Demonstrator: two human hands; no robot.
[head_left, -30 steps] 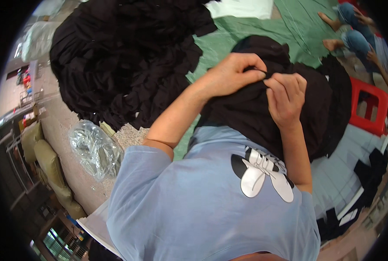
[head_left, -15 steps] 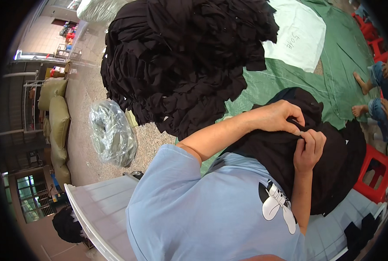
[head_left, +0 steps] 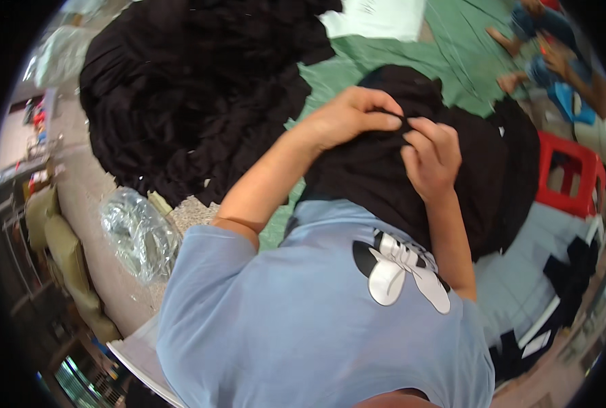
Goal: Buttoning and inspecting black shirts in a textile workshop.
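A black cloth garment (head_left: 374,163) lies bunched over my lap. My left hand (head_left: 361,117) pinches a bit of it between thumb and fingers. Close beside, the fingertips of my right hand (head_left: 433,155) are closed on the same fold, almost meeting the left ones. What exactly sits between the fingertips is too small to make out beyond dark cloth. More black cloth spreads under and to the right of my right forearm.
Ahead to the left rises a big heap of black cloth pieces (head_left: 194,95) on a green sheet (head_left: 452,75), near a white sack (head_left: 384,19). A clear plastic bag (head_left: 138,234) lies left. At right stand a red stool (head_left: 551,170) and a seated person (head_left: 554,58).
The view has turned and shifted, so my hands and the heap sit further left and higher. Both hands stay pinched together on the black garment.
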